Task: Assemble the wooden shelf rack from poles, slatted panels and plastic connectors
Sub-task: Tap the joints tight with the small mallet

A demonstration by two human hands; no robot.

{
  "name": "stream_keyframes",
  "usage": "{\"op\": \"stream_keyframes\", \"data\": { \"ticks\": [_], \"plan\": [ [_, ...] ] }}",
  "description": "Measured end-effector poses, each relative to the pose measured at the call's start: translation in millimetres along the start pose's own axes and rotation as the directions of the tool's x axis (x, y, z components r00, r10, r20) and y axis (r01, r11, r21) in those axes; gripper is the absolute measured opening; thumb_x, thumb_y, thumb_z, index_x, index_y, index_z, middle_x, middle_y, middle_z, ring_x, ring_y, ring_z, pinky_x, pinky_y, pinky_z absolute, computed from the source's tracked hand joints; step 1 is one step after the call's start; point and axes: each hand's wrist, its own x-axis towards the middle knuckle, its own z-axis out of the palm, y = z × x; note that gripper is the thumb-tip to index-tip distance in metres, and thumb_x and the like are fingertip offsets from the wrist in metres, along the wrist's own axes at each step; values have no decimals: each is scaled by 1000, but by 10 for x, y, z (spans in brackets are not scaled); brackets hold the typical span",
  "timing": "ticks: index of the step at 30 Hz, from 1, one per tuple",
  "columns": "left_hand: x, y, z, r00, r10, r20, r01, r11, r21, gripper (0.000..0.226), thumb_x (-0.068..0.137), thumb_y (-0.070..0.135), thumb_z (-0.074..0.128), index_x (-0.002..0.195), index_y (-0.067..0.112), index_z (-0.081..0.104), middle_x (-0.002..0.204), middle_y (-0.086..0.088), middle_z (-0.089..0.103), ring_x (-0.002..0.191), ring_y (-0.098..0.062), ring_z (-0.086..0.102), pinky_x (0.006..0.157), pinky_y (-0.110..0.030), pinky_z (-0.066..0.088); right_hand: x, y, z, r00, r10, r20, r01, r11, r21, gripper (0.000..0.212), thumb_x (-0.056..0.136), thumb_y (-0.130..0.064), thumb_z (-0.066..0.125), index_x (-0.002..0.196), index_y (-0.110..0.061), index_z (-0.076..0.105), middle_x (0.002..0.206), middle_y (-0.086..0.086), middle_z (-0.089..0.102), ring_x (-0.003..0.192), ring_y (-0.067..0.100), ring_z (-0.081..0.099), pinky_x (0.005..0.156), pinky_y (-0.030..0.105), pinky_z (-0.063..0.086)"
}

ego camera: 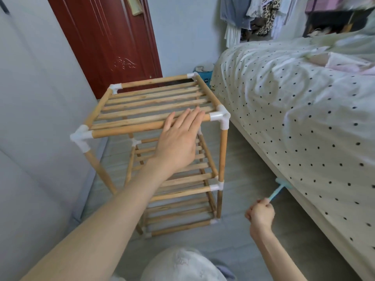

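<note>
**Wooden rack upright, top tier under the palm**

Wood poles and white plastic connectors [220, 116]: the shelf rack [160, 142] stands at centre frame on the floor, three slatted tiers visible, between a grey wall at left and a dotted bed [294, 110] at right.

Left hand [178, 142]: fingers straight and together, palm flat over the front pole [129, 128] of the top tier, fingertips reaching the slats. Looks like pressing or steadying; contact likely, not certain.

Right hand [260, 214]: lower right, fist closed round the handle of a small blue mallet [279, 189], head raised near the bed edge.

Handling, as judged: light, fairly stiff frame, but friction-fit joints may pull apart if lifted by a slat. Best gripped on poles close to a connector. Slats thin, could crack under a blow.

Writing: none legible. Red door [105, 37], upper left, shows a carved motif only.
</note>
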Motion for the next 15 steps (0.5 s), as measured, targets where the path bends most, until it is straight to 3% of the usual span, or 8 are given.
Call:
{"op": "stream_keyframes", "data": {
  "ticks": [3,4,7,8,11,12,15],
  "plan": [
    [-20,0,20,1000,-1,-16,1,1000,13,70,94,11,42,151,19,2,159,4,0,145,-12,0,117,-36,-8,-120,327,45,943,133,306,-90,985,-150,32,103,-14,25,74,-12,39,42,-6,26,32,7,22,33,13,17],
    [-22,-5,23,1000,4,-21,-4,1000,16,71,94,11,42,151,19,2,159,4,0,145,-12,0,117,-36,-8,-100,326,38,947,134,292,-107,989,-105,33,104,-16,25,73,-13,38,40,-7,24,29,5,20,33,12,15],
    [-7,13,20,999,10,-34,-9,1000,17,71,93,11,43,151,19,2,159,3,1,146,-13,1,116,-35,-8,-31,245,-48,996,71,62,-77,992,103,36,104,-18,21,69,-17,32,46,-1,23,22,2,20,30,8,15],
    [-3,22,21,999,6,-33,-5,1000,18,71,93,12,43,151,19,2,159,3,1,146,-13,0,116,-35,-9,-56,246,-51,995,75,73,-83,991,106,37,103,-17,21,68,-18,30,47,-1,23,23,3,21,30,9,16],
    [-11,15,30,999,-1,-40,2,1000,22,72,92,12,43,151,19,2,159,3,1,146,-14,1,115,-35,-8,-94,376,-25,938,167,305,-157,986,-58,37,103,-15,24,66,-18,32,41,-7,25,30,7,22,33,13,17],
    [-14,8,29,999,1,-40,0,1000,22,72,92,12,43,151,18,2,159,2,1,146,-14,1,115,-34,-8,-49,338,-35,943,167,287,-168,986,-21,38,103,-16,25,66,-17,33,40,-8,26,29,6,23,32,13,17],
    [-9,11,23,999,6,-38,-5,1000,21,73,91,12,44,151,19,3,159,2,2,145,-14,2,115,-34,-7,54,204,-69,995,87,39,-93,983,156,37,103,-13,23,67,-18,30,45,-1,29,23,3,25,32,8,18]
  ]
}}
